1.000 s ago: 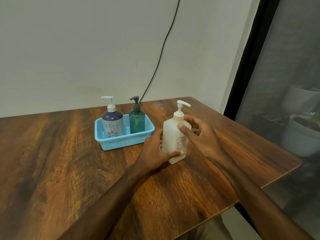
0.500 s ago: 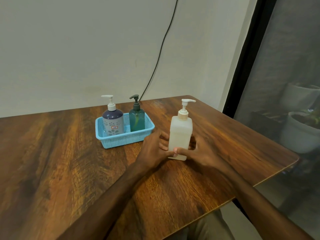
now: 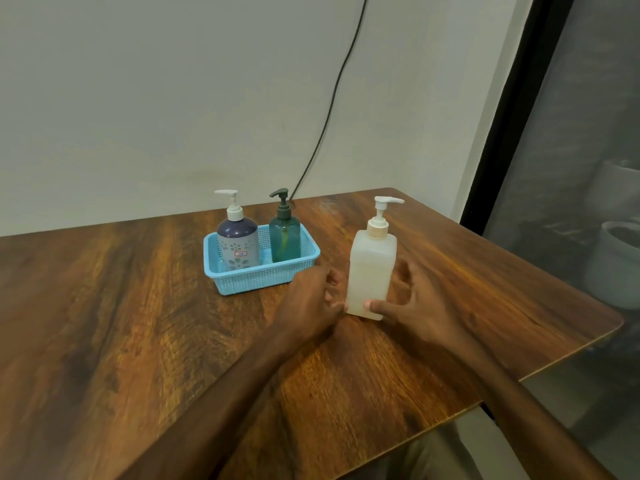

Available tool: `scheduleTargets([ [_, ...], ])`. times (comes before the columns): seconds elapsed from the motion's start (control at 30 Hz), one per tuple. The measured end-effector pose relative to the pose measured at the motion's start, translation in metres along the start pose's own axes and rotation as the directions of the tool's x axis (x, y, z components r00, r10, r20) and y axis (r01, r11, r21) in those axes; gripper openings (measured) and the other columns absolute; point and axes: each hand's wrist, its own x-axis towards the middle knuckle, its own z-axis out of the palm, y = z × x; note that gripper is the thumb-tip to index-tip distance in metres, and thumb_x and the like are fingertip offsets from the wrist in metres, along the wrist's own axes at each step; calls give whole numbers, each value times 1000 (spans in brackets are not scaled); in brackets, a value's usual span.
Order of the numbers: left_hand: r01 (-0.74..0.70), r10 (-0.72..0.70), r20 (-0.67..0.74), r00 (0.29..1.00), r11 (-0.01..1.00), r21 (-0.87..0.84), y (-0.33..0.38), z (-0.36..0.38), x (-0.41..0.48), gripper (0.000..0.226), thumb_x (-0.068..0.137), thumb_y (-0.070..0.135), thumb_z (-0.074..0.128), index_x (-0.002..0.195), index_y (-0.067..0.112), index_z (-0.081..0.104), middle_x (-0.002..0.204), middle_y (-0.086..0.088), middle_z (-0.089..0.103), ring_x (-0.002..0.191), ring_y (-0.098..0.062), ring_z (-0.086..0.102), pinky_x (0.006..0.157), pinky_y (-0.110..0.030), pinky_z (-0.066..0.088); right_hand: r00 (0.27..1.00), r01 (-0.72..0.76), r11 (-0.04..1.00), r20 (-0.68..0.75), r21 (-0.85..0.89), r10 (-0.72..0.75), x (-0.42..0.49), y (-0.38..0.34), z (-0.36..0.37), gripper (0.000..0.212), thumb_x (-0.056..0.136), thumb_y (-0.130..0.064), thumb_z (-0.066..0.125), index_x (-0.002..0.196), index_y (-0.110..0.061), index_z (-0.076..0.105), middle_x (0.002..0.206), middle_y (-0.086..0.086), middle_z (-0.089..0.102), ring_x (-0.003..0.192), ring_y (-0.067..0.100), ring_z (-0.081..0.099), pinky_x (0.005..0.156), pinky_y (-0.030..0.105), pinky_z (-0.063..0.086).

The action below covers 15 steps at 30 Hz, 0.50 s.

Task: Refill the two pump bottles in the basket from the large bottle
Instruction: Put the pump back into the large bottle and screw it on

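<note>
Wood-grain table (image 3: 138, 323) against a plain wall carries the blue basket (image 3: 263, 280), with the purple pump bottle (image 3: 238, 245) and the green pump bottle (image 3: 285, 237) upright inside it, caps on. A second ago the large bottle (image 3: 372, 268) leaned in the hands with its label toward the camera and the right hand up near the pump. Now it stands upright on the table just right of the basket, plain face forward. The right hand (image 3: 419, 303) has dropped to the base, thumb on the front and fingers spread behind, holding it. The left hand (image 3: 308, 303) curls at the bottle's left side; whether it clasps or merely rests there I cannot tell. Refilling has probably not begun, and uncapping looks next.
</note>
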Motion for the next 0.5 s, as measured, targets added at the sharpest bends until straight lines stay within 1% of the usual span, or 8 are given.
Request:
scheduleTargets([
  [0.1, 3, 10, -183, 983, 997, 74, -13, -20, -16, 37, 87, 26, 81, 118, 26, 62, 116, 10, 64, 98, -7, 62, 85, -20, 52, 940, 142, 987, -303, -77, -159, -32, -19, -1, 70, 73, -40, 82, 132, -33, 46, 136, -8, 53, 113, 10, 55, 91, 37, 53],
  [0.17, 50, -24, -336, 941, 996, 68, -27, -36, -29, 41, 85, 25, 82, 121, 24, 61, 124, 5, 61, 113, -12, 57, 97, -27, 50, 871, 304, 945, -367, -116, -325, -54, -40, 8, 41, 81, -33, 76, 116, -33, 55, 117, -14, 59, 95, 2, 57, 77, 25, 56],
  [0.27, 207, -139, -371, 918, 966, 151, -58, -53, -39, 67, 85, 41, 78, 141, 25, 46, 150, -7, 43, 141, -28, 38, 113, -47, 44, 844, 444, 877, -244, -184, -478, -60, -69, 44, 24, 87, -27, 71, 105, -35, 58, 110, -20, 58, 101, -3, 56, 81, 7, 47],
  [0.33, 277, -209, -302, 930, 938, 206, -84, -61, -38, 80, 84, 58, 67, 150, 29, 31, 162, -8, 32, 150, -35, 29, 120, -53, 32, 867, 439, 865, -138, -243, -479, -42, -80, 74, 30, 87, -28, 71, 114, -34, 57, 122, -16, 55, 116, -1, 52, 86, -1, 39],
  [0.37, 293, -230, -266, 936, 929, 226, -95, -65, -36, 80, 83, 62, 63, 149, 30, 30, 162, -9, 34, 150, -37, 29, 121, -54, 28, 893, 407, 873, -86, -267, -443, -27, -83, 86, 38, 88, -30, 70, 122, -33, 54, 131, -11, 51, 123, 3, 50, 93, 2, 38],
  [0.43, 297, -244, -233, 942, 927, 230, -106, -74, -32, 66, 85, 56, 68, 138, 28, 42, 150, -8, 51, 142, -32, 44, 111, -44, 46, 956, 286, 897, 34, -337, -292, 4, -81, 103, 57, 90, -39, 66, 141, -32, 40, 149, -5, 38, 135, 11, 41, 109, 21, 35],
  [0.47, 292, -245, -237, 940, 937, 189, -107, -79, -31, 54, 89, 47, 72, 132, 23, 50, 143, -7, 58, 134, -27, 53, 98, -30, 53, 974, 225, 900, 95, -375, -204, 19, -78, 109, 64, 91, -44, 62, 146, -32, 33, 154, -4, 32, 139, 14, 37, 113, 27, 30],
  [0.5, 290, -250, -254, 934, 947, 136, -109, -83, -29, 42, 92, 37, 73, 126, 19, 56, 138, -6, 61, 126, -23, 59, 84, -16, 51, 980, 184, 905, 147, -383, -137, 32, -74, 114, 65, 92, -47, 59, 148, -32, 30, 156, -3, 30, 141, 15, 35, 113, 27, 28],
])
